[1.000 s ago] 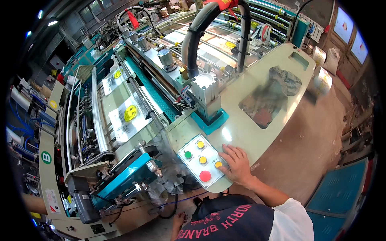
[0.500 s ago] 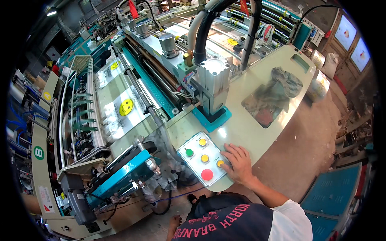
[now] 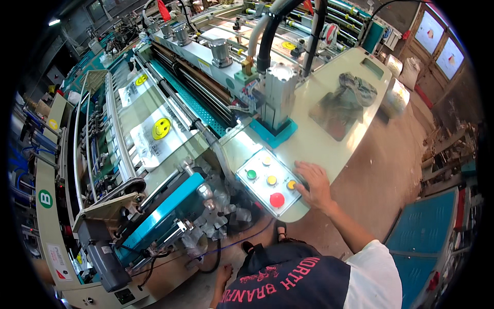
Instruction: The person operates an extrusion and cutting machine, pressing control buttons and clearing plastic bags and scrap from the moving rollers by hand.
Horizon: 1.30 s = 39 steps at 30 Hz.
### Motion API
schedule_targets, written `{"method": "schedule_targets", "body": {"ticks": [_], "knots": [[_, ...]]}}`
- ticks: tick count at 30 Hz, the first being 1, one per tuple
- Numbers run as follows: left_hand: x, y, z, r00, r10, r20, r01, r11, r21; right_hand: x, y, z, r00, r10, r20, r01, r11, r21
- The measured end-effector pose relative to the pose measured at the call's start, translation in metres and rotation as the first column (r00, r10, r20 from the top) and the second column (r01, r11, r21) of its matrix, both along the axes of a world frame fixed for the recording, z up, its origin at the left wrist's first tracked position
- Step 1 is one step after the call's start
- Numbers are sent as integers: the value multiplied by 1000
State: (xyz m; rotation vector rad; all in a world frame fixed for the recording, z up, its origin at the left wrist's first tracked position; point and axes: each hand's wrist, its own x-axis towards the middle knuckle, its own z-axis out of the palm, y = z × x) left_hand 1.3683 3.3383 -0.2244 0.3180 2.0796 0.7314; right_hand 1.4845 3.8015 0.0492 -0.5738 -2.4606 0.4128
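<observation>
My right hand [image 3: 315, 184] rests on the corner of a cream machine table, fingers spread, its thumb at the lower right yellow button [image 3: 292, 185] of a white control panel [image 3: 261, 181]. I cannot tell whether the thumb presses it. Near it on the panel sit a large red button [image 3: 277, 200], a green knob [image 3: 251, 174] and two more yellow buttons. My left hand [image 3: 225, 273] hangs low beside my body, fingers curled, with nothing visible in it. Left of the panel, white plastic film [image 3: 158, 135] printed with yellow smiley faces lies across the machine.
A grey metal cylinder [image 3: 280, 95] on a teal base rises behind the panel. Grey cloth [image 3: 356, 90] lies on the cream table [image 3: 321, 141]. Clear plastic scraps [image 3: 211, 219] hang beneath a teal arm [image 3: 164, 213]. A teal cabinet [image 3: 422, 226] stands at the right, and black hoses arch overhead.
The view has shifted slightly, so the panel and my right hand appear farther right and higher. My right hand keeps its place at the yellow button. My left hand still hangs low.
</observation>
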Motion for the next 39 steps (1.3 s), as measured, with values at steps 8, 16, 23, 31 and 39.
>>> {"method": "schedule_targets", "body": {"ticks": [8, 16, 23, 31, 39], "knots": [[-18, 184, 169, 885, -163, -436, 368, 819, 441, 11, -2, -12, 994, -104, -39, 102, 993, -55], [7, 279, 273, 552, 162, -818, 547, 670, 502, 5, 2, -14, 984, -107, -145, 96, 992, -83], [48, 348, 288, 311, 71, -948, 528, 816, 235, 6, 7, -17, 965, -34, -260, 3, 993, -118], [32, 386, 280, 217, -158, -963, 313, 946, -85, 37, 73, -26, 948, 113, -299, -151, 983, -107], [30, 401, 288, 349, -342, -872, 364, 907, -210, 43, 126, -44, 927, -81, -367, 11, 982, -189]]}}
